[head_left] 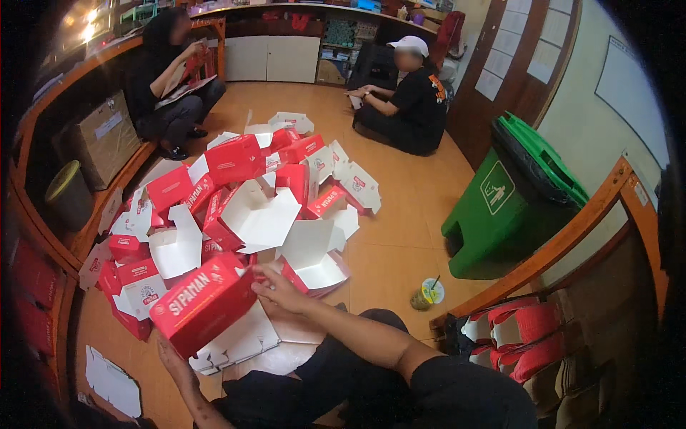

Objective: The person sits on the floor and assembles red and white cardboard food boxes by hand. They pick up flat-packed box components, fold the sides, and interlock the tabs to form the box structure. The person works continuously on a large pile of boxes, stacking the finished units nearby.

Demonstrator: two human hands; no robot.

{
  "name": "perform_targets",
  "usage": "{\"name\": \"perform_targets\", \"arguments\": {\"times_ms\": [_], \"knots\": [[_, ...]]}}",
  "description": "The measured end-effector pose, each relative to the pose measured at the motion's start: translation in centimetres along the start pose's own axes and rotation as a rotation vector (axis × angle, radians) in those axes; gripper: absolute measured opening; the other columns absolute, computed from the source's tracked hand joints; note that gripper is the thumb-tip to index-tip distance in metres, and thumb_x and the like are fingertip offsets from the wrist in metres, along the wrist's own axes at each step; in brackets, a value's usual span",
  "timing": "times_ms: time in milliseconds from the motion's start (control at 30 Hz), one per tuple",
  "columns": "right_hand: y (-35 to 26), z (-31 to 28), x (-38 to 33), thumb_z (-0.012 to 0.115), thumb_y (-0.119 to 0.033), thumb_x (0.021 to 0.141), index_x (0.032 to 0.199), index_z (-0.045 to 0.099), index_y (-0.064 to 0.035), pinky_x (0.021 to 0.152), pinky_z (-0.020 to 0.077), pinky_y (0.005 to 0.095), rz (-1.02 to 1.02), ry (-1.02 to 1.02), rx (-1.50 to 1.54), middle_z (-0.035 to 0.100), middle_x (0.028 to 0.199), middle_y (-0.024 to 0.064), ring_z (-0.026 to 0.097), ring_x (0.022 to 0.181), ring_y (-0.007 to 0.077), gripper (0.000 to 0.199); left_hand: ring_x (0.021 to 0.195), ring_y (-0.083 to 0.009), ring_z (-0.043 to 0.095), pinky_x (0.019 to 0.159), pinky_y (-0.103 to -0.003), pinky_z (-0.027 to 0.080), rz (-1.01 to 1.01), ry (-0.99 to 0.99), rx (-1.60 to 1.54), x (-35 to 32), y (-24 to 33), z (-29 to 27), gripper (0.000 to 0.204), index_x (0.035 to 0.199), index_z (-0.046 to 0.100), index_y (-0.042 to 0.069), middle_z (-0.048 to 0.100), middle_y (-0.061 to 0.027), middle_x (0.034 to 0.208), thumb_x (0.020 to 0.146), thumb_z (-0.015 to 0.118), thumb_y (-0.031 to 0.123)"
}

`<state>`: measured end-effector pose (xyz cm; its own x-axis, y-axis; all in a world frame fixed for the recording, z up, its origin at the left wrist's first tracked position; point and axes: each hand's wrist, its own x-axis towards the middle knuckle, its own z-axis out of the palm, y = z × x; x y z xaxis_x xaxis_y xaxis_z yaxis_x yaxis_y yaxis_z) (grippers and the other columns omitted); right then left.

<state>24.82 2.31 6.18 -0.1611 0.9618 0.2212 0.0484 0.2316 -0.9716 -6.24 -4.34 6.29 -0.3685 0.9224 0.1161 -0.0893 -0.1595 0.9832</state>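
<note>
I hold a closed red cardboard box [200, 304] with white print over my lap. My left hand [174, 355] supports it from underneath at its lower edge. My right hand [277, 287] presses against its right end with fingers spread on the flap. Under the box lies a stack of flat unfolded box blanks [239, 342], white side up. Just beyond my right hand sits an open red box [314, 268] showing its white inside.
A large pile of red and white folded boxes [236, 186] covers the floor ahead. Two seated people [411, 100] work at the far side. A green wheeled bin [511, 196] stands on the right, a drink cup [427, 293] near it. Wooden counters run along both sides.
</note>
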Motion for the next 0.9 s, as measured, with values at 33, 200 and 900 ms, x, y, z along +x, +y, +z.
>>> {"name": "perform_targets", "arguments": {"times_ms": [33, 200, 900], "knots": [[-0.7, -0.1, -0.4, 0.061, -0.032, 0.095, 0.139, 0.04, -0.0048, 0.077, 0.0485, 0.0301, 0.105, -0.081, 0.127, 0.058, 0.105, 0.0072, 0.059, 0.089, 0.0163, 0.056, 0.078, -0.0138, 0.06, 0.051, -0.027, 0.045, -0.043, 0.014, -0.082, -0.4, 0.5, 0.4, 0.045, 0.12, 0.052, 0.004, 0.06, -0.008, 0.102, 0.103, 0.038, 0.044], [-5.4, -0.4, -0.5, 0.057, -0.024, 0.098, 0.124, 0.052, -0.0075, 0.047, 0.0443, 0.0214, 0.294, -0.177, 0.205, 0.06, 0.084, 0.0006, 0.057, 0.061, 0.0066, 0.031, 0.083, -0.0176, 0.062, 0.055, -0.028, 0.047, -0.14, -0.077, -0.069, -0.3, 0.1, -0.2, 0.047, 0.13, 0.048, 0.006, 0.059, -0.0096, 0.113, 0.103, 0.039, 0.043], [-2.4, 2.3, -3.0, 0.059, -0.027, 0.092, 0.092, 0.064, -0.0054, 0.067, 0.051, 0.0415, -0.221, -0.283, -0.668, 0.062, 0.083, 0.0136, 0.064, 0.079, 0.0325, 0.022, 0.062, -0.0146, 0.062, 0.055, -0.027, 0.053, -0.246, -0.622, 0.126, -1.1, 2.2, 3.5, 0.017, 0.099, 0.057, -0.002, 0.066, -0.0108, 0.08, 0.091, 0.063, 0.012]]}}
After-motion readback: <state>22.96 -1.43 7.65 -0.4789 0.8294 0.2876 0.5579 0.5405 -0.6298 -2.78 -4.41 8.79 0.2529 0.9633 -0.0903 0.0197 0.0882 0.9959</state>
